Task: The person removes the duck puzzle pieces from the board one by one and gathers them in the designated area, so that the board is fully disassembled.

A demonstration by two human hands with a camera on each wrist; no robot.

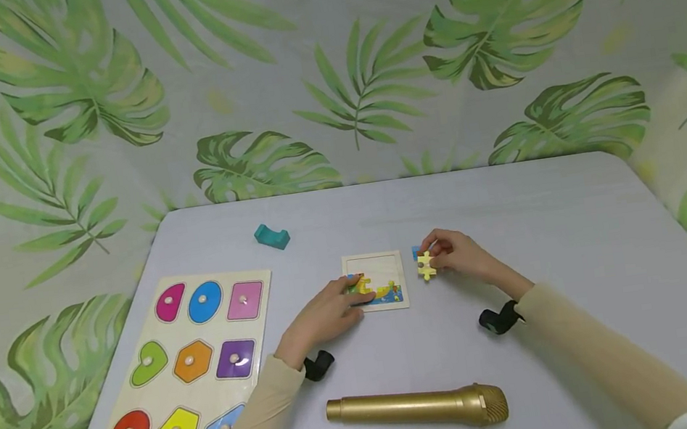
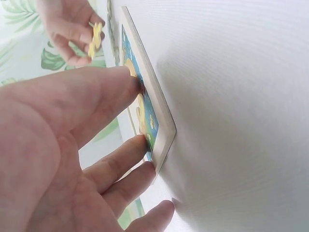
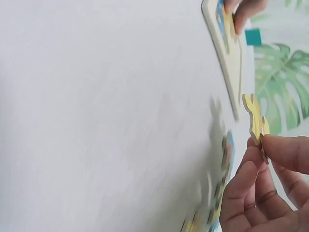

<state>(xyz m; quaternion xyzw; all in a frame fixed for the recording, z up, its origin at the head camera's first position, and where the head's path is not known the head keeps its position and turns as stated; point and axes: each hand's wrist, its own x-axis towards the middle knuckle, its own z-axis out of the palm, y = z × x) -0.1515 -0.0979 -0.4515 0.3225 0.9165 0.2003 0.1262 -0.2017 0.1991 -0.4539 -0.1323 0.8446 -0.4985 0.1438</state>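
Note:
A small square wooden jigsaw tray (image 1: 373, 264) lies near the middle of the table, its lower part filled with blue and yellow picture pieces and its upper part bare. My left hand (image 1: 324, 312) rests on the tray, its fingertips touching the fitted pieces and the near rim in the left wrist view. To the right of the tray, my right hand (image 1: 463, 255) pinches a yellow jigsaw piece (image 1: 426, 266) between thumb and fingers. The piece (image 3: 255, 118) is raised above the table in the right wrist view. Below it lie loose jigsaw pieces (image 3: 223, 179), partly hidden by the hand.
At the left lies a wooden knobbed shape board (image 1: 177, 322), its corner covered by my left sleeve. A gold microphone (image 1: 417, 411) lies across the front. Behind the tray, toward the left, sits a teal curved block (image 1: 272, 237).

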